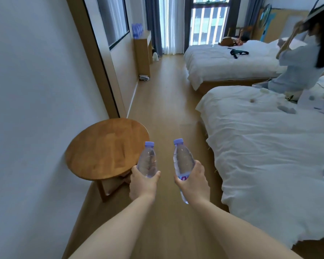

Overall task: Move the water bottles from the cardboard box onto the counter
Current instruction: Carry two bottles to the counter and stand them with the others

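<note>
Left hand [142, 181] grips one water bottle [147, 161], right hand [193, 179] another bottle [182, 163], both carried above the floor toward what looks like the far counter [145, 37] (bottles already there); risk: smooth plastic slipping, or clipping the round stool [105, 148].

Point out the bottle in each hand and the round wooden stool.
Left-hand bottle [147, 161]: head view, clear body above the fingers.
Right-hand bottle [182, 158]: head view, clear body above the label.
Round wooden stool [103, 148]: head view, seat top.

Floor aisle [168, 86] open ahead; round stool [105, 148] left, bed [269, 146] right.
</note>
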Action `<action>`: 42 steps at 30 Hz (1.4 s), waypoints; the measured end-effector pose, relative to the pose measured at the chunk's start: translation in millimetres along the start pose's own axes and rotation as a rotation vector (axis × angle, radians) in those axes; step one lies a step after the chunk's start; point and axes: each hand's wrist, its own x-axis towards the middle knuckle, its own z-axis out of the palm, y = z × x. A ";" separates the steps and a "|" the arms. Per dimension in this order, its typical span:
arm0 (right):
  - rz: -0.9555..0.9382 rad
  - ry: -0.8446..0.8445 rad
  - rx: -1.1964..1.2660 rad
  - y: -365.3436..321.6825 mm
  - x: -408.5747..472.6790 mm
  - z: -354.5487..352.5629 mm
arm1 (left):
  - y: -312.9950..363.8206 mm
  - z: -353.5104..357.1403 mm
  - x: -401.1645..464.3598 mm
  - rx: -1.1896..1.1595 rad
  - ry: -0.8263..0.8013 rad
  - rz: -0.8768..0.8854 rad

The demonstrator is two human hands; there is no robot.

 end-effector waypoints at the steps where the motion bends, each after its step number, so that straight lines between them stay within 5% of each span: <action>1: -0.004 0.005 -0.009 -2.7 18.4 4.2 | 8.1 4.8 15.0 0.003 0.014 -0.004; 25: -0.012 0.146 -0.107 -138.9 563.7 103.9 | 272.1 160.6 488.2 0.095 0.186 0.097; 42: -0.123 0.094 -0.114 -223.3 983.1 144.6 | 504.9 295.6 812.1 -0.158 0.265 -0.028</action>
